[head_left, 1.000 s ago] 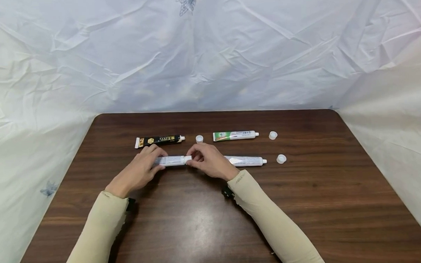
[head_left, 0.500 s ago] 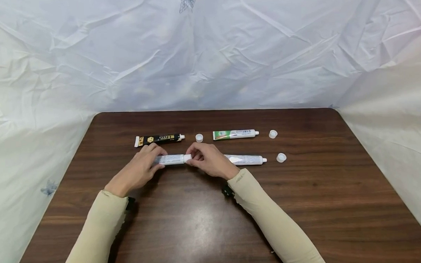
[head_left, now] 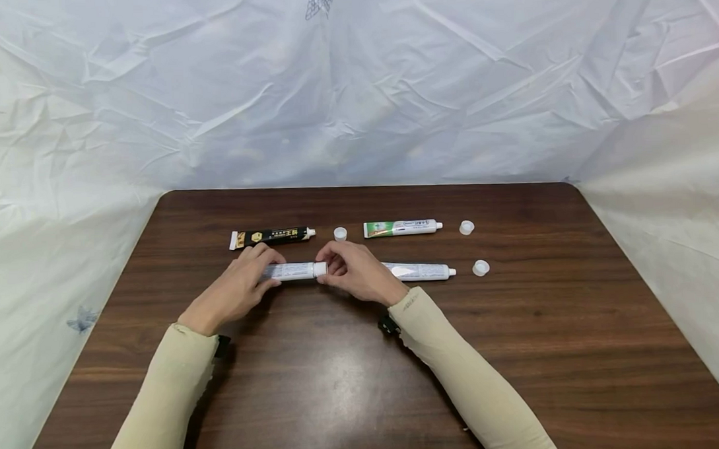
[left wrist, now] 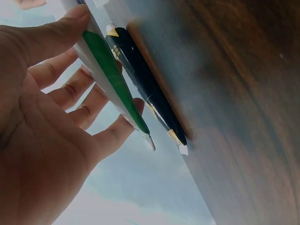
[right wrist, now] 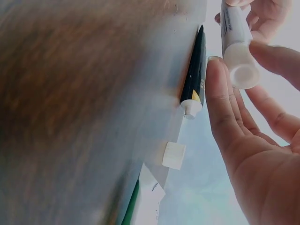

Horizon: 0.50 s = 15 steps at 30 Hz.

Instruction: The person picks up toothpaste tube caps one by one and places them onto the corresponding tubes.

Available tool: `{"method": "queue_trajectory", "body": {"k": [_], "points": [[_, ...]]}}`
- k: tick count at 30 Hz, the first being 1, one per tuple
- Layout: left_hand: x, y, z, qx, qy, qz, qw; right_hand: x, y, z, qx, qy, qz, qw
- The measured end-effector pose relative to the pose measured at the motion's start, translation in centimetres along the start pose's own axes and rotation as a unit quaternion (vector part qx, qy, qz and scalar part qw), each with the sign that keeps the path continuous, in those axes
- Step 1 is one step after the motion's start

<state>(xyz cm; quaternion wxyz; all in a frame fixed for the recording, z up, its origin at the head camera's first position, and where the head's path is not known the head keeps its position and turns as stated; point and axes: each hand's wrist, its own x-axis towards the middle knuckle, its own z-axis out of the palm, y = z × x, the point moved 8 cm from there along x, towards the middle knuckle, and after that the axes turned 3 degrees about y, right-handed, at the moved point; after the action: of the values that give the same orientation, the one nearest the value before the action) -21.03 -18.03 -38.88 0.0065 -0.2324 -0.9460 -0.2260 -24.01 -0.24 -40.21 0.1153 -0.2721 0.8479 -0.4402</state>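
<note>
My left hand [head_left: 234,291] grips a white toothpaste tube [head_left: 292,272] between thumb and fingers; the left wrist view shows a green stripe [left wrist: 110,70] along the tube. The tube lies level, and its nozzle end wears a white cap [right wrist: 243,72]. Around that cap are the thumb and fingertips of my right hand [head_left: 361,272], pinching it from two sides. Behind the left hand, a black and gold tube [head_left: 273,237] lies uncapped on the table. Partly hidden by the right hand is another white tube [head_left: 423,272], its bare nozzle facing right.
At the back lies a green and white tube [head_left: 401,228], uncapped. Loose white caps stand on the table: one back cap [head_left: 340,234] beside the black tube, another cap [head_left: 466,227] at back right, and a front cap [head_left: 480,268]. A white cloth [head_left: 356,119] hangs behind the dark wooden table [head_left: 548,350].
My right fingertips have shifted slightly about the cap. Both hands and the tube otherwise stay in place, and the head view has tilted a little.
</note>
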Motion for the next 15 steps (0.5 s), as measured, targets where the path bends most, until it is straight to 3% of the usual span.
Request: {"method": "queue_trajectory", "body": {"k": [4, 15], "points": [[-0.01, 0.03, 0.10, -0.003, -0.001, -0.001, 1.0000, -0.03, 0.02, 0.10, 0.015, -0.007, 0.000, 1.000], [-0.11, 0.22, -0.01, 0.002, 0.001, 0.000, 1.0000, -0.03, 0.03, 0.03, -0.009, 0.001, 0.001, 1.000]]}}
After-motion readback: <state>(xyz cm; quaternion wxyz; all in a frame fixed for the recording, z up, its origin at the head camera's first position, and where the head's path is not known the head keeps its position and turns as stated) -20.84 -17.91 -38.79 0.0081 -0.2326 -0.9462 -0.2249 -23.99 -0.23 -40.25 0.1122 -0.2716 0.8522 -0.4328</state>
